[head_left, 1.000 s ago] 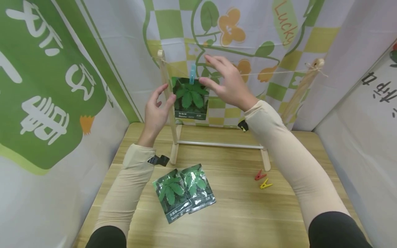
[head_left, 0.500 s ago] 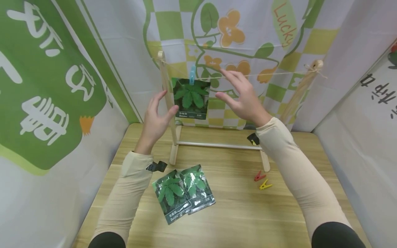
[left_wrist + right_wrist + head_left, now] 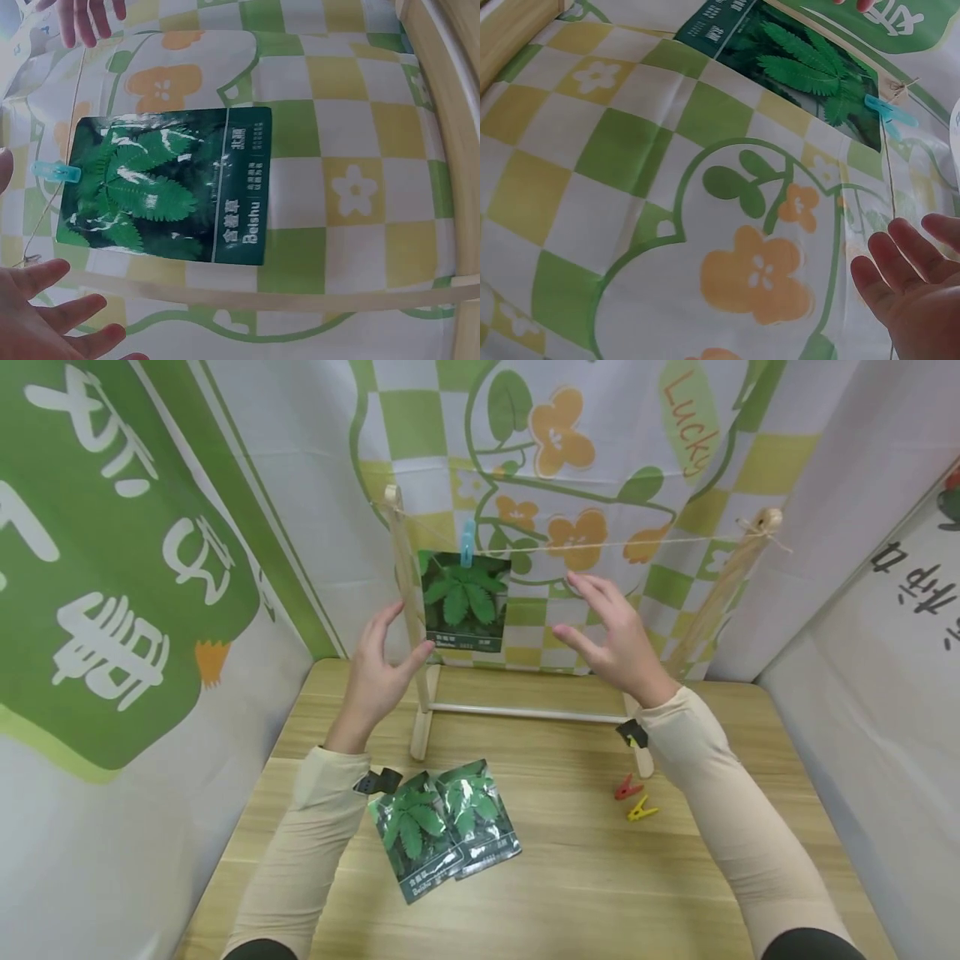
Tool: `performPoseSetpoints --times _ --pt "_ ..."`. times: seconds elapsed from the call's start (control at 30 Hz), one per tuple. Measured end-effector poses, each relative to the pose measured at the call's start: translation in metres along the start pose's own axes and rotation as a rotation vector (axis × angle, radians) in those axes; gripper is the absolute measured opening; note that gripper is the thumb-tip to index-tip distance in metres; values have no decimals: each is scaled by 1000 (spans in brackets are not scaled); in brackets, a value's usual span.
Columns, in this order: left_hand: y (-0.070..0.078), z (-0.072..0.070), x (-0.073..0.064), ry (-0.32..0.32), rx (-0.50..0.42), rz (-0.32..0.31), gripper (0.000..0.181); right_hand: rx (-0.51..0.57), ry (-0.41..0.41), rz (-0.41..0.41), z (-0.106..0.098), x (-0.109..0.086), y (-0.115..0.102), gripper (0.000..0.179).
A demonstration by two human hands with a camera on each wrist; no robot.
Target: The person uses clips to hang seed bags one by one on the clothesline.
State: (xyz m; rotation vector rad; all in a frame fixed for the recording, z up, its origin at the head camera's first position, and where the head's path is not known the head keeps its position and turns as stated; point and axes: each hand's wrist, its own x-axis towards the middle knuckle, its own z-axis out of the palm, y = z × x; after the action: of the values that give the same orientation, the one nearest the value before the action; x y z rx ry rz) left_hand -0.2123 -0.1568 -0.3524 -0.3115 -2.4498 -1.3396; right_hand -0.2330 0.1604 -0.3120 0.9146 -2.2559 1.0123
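Observation:
A green seed packet (image 3: 465, 603) with a leaf picture hangs from a thin string (image 3: 637, 542), clipped at its top by a light blue clothespin (image 3: 468, 543). In the left wrist view the same packet (image 3: 165, 187) faces the camera whole. My left hand (image 3: 378, 675) holds nothing; its fingers are spread beside the left wooden post (image 3: 407, 585), lower left of the packet. My right hand (image 3: 617, 635), also holding nothing, is in the air right of the packet and below the string, fingers extended. In the right wrist view the clothespin (image 3: 889, 111) stands apart from that hand.
Two more seed packets, a left one (image 3: 416, 835) overlapping a right one (image 3: 480, 818), lie on the wooden table (image 3: 585, 885). A red clothespin (image 3: 627, 787) and a yellow clothespin (image 3: 642, 808) lie near the stand's right foot. A white crossbar (image 3: 525, 713) joins the stand's feet.
My right hand has moved away from the clipped packet, to the right and down. My left hand has sunk slightly. The packet stays hanging under the blue clothespin.

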Motion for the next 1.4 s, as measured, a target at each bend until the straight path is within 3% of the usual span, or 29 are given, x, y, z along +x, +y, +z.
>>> performPoseSetpoints --times 0.67,0.97,1.13,1.4 --pt "-31 8 -30 -54 32 -148 82 -7 -50 167 2 -58 18 62" --pt "-44 12 -42 -60 24 -149 79 -15 -69 239 4 -85 29 61" --pt "-49 16 -49 -49 21 -155 82 -6 -37 269 7 -99 36 60" --pt "-59 21 -59 -63 30 -205 83 -2 -28 348 11 -123 44 58"
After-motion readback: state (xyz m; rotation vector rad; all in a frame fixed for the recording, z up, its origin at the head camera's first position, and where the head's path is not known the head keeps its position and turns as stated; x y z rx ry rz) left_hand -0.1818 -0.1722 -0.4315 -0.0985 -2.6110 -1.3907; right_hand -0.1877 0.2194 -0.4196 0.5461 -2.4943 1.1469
